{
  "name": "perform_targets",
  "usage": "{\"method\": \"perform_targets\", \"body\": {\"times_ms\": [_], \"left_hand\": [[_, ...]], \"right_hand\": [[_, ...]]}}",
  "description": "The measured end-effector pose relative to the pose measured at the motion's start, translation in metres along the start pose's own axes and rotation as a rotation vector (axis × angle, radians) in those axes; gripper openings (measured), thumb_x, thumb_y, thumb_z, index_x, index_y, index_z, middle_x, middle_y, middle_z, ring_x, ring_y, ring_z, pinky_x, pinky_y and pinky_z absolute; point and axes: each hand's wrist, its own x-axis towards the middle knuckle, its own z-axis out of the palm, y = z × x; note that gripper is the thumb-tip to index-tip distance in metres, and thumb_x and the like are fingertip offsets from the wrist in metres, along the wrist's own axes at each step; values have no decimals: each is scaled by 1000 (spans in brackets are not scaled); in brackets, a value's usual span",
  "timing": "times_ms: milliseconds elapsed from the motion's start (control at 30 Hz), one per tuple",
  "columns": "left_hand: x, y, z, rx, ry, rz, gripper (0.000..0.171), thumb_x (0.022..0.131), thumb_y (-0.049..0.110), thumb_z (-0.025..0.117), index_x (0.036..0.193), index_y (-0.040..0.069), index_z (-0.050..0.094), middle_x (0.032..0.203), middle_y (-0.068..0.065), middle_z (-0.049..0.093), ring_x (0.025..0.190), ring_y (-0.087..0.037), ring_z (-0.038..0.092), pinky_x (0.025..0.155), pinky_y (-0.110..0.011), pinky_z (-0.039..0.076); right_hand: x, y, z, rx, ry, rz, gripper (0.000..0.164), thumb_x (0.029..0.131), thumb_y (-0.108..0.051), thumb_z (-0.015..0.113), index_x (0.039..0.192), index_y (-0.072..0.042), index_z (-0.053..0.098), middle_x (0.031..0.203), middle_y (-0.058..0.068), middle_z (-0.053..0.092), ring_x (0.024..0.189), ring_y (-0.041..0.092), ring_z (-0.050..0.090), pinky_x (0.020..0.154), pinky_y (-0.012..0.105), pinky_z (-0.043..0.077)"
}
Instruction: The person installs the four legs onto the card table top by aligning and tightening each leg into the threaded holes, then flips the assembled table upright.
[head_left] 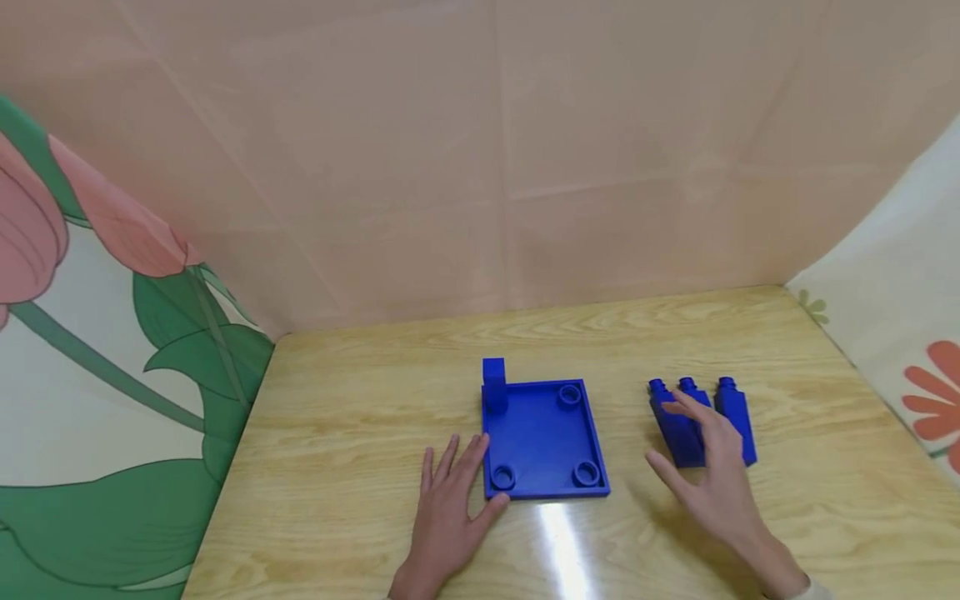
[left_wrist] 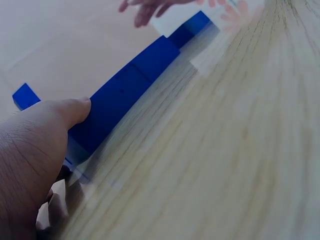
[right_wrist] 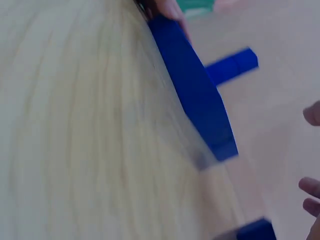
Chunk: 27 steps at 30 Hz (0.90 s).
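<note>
The head camera looks forward and down from well above the wooden table [head_left: 337, 400]. The left wrist camera, low and close, faces rightward past the left hand [left_wrist: 32, 155], tilted; the right wrist view, blurred, seemingly faces leftward, also low. Both wrist views share the blue tray [head_left: 538, 437].

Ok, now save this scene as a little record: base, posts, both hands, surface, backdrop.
base: blue square tray, three bare round sockets showing at its corners
standing post: blue post, upright at the tray's far-left corner
loose posts: three blue posts with narrow ribbed necks, lying right of the tray
left hand: fingers spread, touching the tray's left side
right hand: above the loose posts, holding nothing
surface: wood-grain table
backdrop: plain pinkish-beige sheet
</note>
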Motion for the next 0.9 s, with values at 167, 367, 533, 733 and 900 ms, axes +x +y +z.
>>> {"method": "perform_targets", "body": {"times_ms": [167, 367, 533, 733, 900], "left_hand": [[0, 0, 0, -8, -10, -3, 80, 105, 55, 70, 173, 25, 42, 170, 0, 52, 162, -40, 40, 130, -73, 14], [0, -2, 0, -12, -39, -22, 82, 105, 57, 69, 174, 28, 39, 172, 2, 50, 164, -38, 37, 132, -70, 11], [0, -3, -1, -23, -53, -24, 82, 105, 57, 70, 175, 28, 38, 172, 2, 50, 165, -38, 36, 133, -70, 10], [0, -1, -3, -35, -44, -20, 81, 105, 55, 70, 174, 26, 39, 171, 1, 51, 164, -39, 37, 133, -71, 10], [0, 0, -5, -53, -45, -21, 81, 105, 55, 70, 174, 26, 40, 171, -2, 52, 163, -41, 37, 133, -71, 10]], "right_hand": [[-7, 15, -11, -1, -7, 30, 99, 73, 7, 85, 165, 0, 48, 144, 8, 70, 144, 0, 44, 127, 28, 16], [-10, 29, -16, 1, 2, 6, 97, 72, 13, 81, 162, 4, 47, 152, -9, 64, 150, 1, 40, 130, 31, 13], [-12, 39, -19, -22, -24, -33, 99, 69, 14, 76, 162, 7, 45, 157, -21, 58, 154, 0, 43, 134, 40, 8], [-14, 43, -23, -84, -95, -39, 100, 73, 13, 79, 165, 6, 43, 162, -23, 52, 163, 3, 31, 135, 39, 6], [-15, 44, -24, -124, -134, -41, 97, 77, 10, 80, 166, 5, 42, 163, -18, 51, 167, 10, 24, 137, 40, 5]]}}
